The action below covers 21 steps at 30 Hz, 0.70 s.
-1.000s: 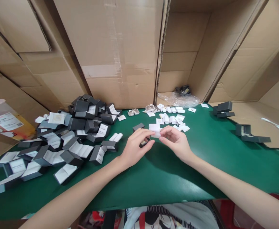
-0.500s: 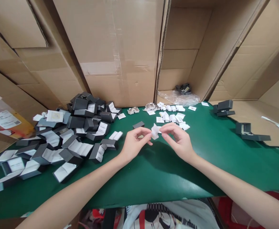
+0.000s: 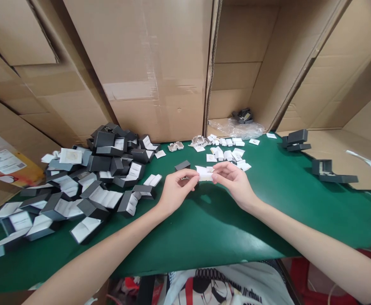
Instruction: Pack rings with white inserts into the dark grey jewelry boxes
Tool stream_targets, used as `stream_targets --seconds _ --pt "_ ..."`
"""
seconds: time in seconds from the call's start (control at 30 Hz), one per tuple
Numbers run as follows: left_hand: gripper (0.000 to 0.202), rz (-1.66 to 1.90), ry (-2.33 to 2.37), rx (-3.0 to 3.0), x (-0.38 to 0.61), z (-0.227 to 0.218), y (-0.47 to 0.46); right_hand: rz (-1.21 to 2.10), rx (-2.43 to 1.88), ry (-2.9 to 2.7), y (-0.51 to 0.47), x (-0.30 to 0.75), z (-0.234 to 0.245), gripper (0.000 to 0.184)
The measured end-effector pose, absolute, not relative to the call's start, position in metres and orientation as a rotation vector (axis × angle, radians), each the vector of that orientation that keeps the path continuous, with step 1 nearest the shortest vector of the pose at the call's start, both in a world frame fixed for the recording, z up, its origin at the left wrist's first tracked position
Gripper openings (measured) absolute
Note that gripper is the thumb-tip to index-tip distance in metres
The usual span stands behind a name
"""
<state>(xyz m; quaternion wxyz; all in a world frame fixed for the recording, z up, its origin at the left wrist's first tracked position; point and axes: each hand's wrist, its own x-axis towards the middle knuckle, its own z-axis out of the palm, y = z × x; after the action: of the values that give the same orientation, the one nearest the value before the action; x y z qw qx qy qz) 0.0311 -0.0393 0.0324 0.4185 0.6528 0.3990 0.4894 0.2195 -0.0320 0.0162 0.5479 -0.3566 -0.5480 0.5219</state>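
Observation:
Between my two hands, above the green table, is a small folded white paper insert (image 3: 205, 174). My left hand (image 3: 179, 186) pinches its left end between thumb and fingers. At its right end, my right hand (image 3: 233, 183) grips it with thumb and forefinger. A small dark box (image 3: 182, 165) sits on the table just behind my left fingers. Beyond my right hand lie several white folded inserts (image 3: 225, 153) and flat white cards. The fingertips partly hide both ends of the insert.
A large pile of dark open boxes with white linings (image 3: 106, 169) covers the left side. A printed plastic container (image 3: 9, 161) stands far left. Two dark open boxes (image 3: 333, 173) (image 3: 296, 140) are at right. Cardboard walls (image 3: 141, 76) enclose the back, with clear plastic wrap (image 3: 236, 128) there.
The white paper insert was crumpled upright and loosely held; now it is stretched out flat and folded lengthwise between both hands. The view has shifted slightly.

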Motion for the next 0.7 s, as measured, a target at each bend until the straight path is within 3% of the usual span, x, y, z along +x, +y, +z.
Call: stream_targets --seconds 0.27,0.7 --pt "0.012 1.284 0.991 1.793 0.0285 0.03 -0.0373 1.19 -0.83 -1.344 -0.0336 0.2203 0.0199 0.017" --pt "0.015 1.223 1.097 1.846 0.0297 0.0316 -0.0397 1.31 -0.782 -1.275 -0.0299 0.2211 0.0168 0.021"
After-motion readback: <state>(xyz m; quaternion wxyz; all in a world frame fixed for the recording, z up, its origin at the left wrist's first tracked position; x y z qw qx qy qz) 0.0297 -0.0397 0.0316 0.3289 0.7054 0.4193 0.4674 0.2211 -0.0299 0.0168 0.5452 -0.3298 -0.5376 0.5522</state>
